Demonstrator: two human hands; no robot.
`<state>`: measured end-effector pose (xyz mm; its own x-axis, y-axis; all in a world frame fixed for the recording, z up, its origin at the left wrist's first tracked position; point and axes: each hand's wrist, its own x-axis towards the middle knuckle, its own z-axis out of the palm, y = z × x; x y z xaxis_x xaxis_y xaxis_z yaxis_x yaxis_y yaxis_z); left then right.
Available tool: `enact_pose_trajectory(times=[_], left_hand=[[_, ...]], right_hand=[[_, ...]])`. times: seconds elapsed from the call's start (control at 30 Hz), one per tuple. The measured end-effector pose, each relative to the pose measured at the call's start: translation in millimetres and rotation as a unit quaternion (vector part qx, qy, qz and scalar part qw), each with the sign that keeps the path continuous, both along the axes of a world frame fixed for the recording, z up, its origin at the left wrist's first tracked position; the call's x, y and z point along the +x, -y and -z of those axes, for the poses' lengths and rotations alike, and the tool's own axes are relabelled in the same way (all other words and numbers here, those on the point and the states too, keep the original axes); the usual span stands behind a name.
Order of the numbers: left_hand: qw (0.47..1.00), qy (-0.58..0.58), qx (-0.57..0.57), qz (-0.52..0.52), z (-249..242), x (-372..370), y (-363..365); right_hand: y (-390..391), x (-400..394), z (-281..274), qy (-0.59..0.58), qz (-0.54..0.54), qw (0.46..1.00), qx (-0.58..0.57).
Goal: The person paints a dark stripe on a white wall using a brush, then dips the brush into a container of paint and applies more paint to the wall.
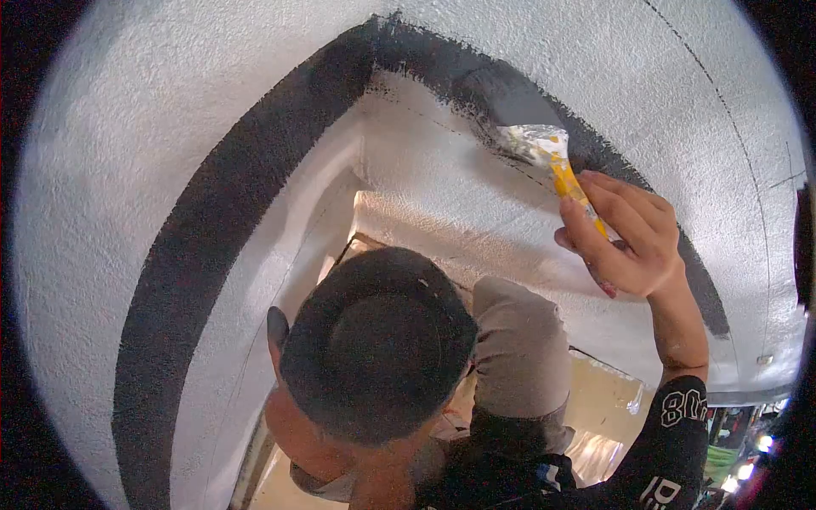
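Observation:
My right hand (633, 234) is closed around the yellow handle of a paintbrush (578, 191). The white-smeared head of the brush meets the lower edge of a dark grey painted band (229, 195) on the white textured wall. Around the brush the paint looks shiny and wet. Below and to the left, my left hand (297, 425) grips a round dark paint container (378, 344) from its side and underneath. Most of that hand's fingers are hidden behind the container.
A bent knee in light trousers (520, 344) is beside the container. Thin dark lines run over the white wall (680, 93) at right. Behind the container is a beige recess (599, 391) with a ledge. Bright lights (748, 467) show at lower right.

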<state>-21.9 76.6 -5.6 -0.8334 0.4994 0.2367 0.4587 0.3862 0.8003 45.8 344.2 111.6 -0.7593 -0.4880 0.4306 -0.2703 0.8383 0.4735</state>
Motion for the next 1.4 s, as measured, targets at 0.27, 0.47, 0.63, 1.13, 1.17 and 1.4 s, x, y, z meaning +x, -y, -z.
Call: enact_pose_trajectory(times=[0.27, 0.47, 0.63, 1.13, 1.17, 1.4], left_hand=[[0.964, -0.225, -0.121, -0.072, 11.8, 1.1, 17.2], [0.986, -0.133, -0.005, -0.1, 3.8, 1.2, 6.8], [0.988, -0.07, 0.073, -0.115, 2.1, 0.6, 1.6], [0.964, -0.055, 0.214, -0.147, 21.1, 11.0, -4.7], [0.964, -0.054, 0.214, -0.146, 15.7, 9.0, -5.3], [0.952, 0.109, 0.221, -0.18, 3.7, 11.7, -5.4]], right_hand=[[9.2, 1.3, -5.5, 0.029, -0.019, 0.999, -0.015], [1.9, -6.9, -1.4, 0.008, -0.041, 0.999, -0.017], [5.2, 6.2, -10.8, 0.026, -0.006, 1.0, -0.006], [5.5, 22.2, -12.8, 0.03, 0.003, 0.999, -0.016], [6.5, 27.0, -14.3, 0.033, 0.018, 0.999, -0.017], [8.4, 44.2, -13.4, 0.022, 0.019, 0.999, -0.031]])
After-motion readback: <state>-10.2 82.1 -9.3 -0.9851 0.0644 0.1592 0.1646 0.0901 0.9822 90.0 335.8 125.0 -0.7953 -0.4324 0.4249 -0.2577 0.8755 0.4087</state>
